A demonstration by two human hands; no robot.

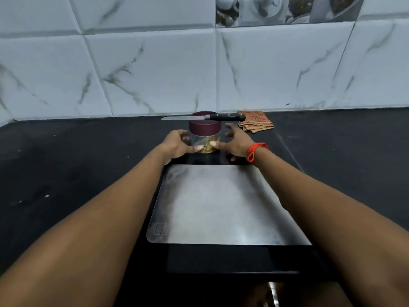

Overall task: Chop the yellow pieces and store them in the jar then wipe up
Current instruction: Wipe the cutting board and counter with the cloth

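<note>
From the head view, the jar stands upright on the black counter, just beyond the far edge of the bare steel cutting board. Its maroon lid is on, and the chopped yellow pieces lie at the bottom of the clear glass. A black-handled knife lies flat across the lid with its blade pointing left. The left hand and the right hand flank the jar. Both sets of fingers are spread and loosely bent, gripping nothing, with the thumb tips at the glass. A red thread circles the right wrist. A folded checked cloth rests near the wall, right of the jar.
</note>
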